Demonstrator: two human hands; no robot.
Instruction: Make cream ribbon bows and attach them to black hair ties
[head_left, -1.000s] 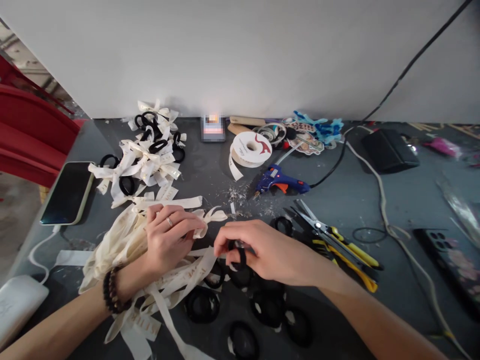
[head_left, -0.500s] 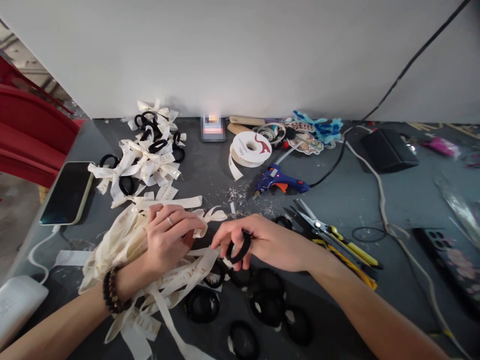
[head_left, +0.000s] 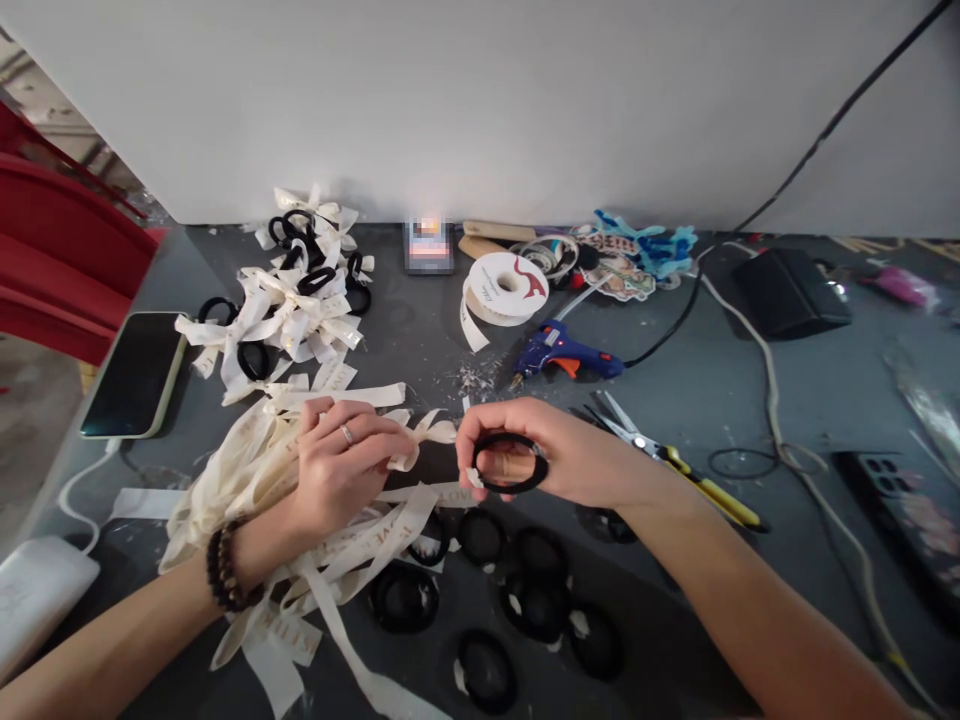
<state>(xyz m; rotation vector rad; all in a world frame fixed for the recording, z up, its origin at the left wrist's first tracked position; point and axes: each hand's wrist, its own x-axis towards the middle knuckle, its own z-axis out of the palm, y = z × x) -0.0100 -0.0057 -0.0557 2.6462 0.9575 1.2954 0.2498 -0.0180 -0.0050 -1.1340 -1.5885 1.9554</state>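
My left hand (head_left: 349, 455) is closed on a cream ribbon bow (head_left: 426, 438), whose loops stick out past the fingertips. Just to its right, my right hand (head_left: 536, 450) grips a black hair tie (head_left: 511, 488) that bears a small whitish patch on its left side. The two hands are a little apart. Beneath and behind my left hand lies a heap of cream printed ribbon strips (head_left: 232, 470). Several more black hair ties (head_left: 486, 672), some with white patches, are spread on the table below my hands.
Finished-looking bows with hair ties (head_left: 300, 300) are piled at the back left. A ribbon spool (head_left: 510, 290), a blue glue gun (head_left: 566, 355) and scissors (head_left: 697, 480) lie beyond my right hand. Phones (head_left: 135, 375) (head_left: 900, 530) rest at both sides; cables cross the right.
My right hand has drawn slightly right and up, away from the left. The hair tie in it has turned to show its full ring. My left hand still holds the bow.
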